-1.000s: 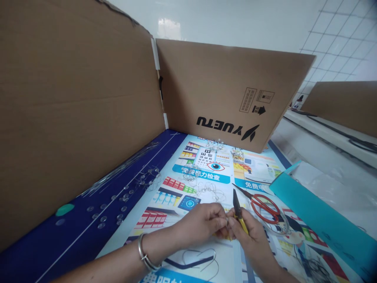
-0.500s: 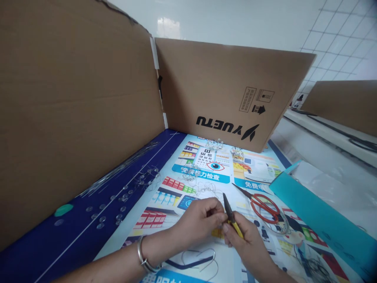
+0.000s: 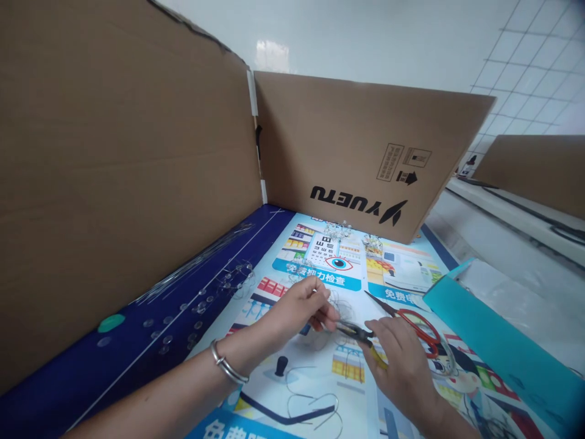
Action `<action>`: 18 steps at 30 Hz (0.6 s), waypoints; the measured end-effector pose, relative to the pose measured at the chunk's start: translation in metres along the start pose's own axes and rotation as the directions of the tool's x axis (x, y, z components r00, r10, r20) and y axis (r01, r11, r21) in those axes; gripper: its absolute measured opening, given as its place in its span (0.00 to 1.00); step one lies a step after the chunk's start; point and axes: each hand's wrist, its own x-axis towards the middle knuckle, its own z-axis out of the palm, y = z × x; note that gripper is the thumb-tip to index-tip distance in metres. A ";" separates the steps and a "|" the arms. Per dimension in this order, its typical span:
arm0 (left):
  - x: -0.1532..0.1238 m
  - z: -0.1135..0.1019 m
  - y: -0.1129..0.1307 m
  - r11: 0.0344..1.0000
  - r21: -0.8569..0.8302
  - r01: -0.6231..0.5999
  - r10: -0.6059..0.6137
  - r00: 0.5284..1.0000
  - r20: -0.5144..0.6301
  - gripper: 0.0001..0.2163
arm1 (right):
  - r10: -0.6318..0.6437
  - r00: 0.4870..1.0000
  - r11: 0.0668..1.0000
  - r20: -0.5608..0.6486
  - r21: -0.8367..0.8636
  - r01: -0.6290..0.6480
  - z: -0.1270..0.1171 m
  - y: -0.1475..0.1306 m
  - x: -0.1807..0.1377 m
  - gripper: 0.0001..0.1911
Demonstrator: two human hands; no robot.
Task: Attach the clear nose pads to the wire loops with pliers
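Note:
My left hand (image 3: 304,308) is closed in a pinch above the printed sheet, its fingertips around what looks like thin wire, mostly hidden by the fingers. My right hand (image 3: 402,360) grips needle-nose pliers (image 3: 354,331) with yellow handles. Their dark jaws point left and reach the left fingertips; whether they touch the wire is unclear. Bent wires (image 3: 315,402) lie below the hands. Just behind the left hand rests a looped wire piece (image 3: 342,306). Red-handled scissors (image 3: 418,329) lie beyond the right hand.
Clear beads (image 3: 167,340), a beaded wire piece (image 3: 235,277) and straight wires (image 3: 196,262) lie at left by a green disc (image 3: 111,323). More beaded pieces (image 3: 337,230) sit near the cardboard wall (image 3: 356,134). A teal box (image 3: 498,341) stands at right, near coiled wire (image 3: 493,427).
The pliers have swung from pointing up and away to pointing left at my left fingers. My right hand has shifted right and turned; my left hand has moved slightly left and away.

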 end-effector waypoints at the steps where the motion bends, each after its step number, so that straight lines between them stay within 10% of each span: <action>1: 0.000 -0.002 0.000 1.000 -0.001 0.000 0.000 1.000 -0.007 0.13 | -0.028 1.000 0.999 0.001 -0.044 0.028 -0.001 0.001 0.000 0.16; 18: 0.001 -0.006 -0.004 0.992 -0.048 0.118 -0.114 0.990 0.078 0.11 | -0.185 0.983 0.933 0.022 -0.310 0.182 -0.010 0.006 0.001 0.14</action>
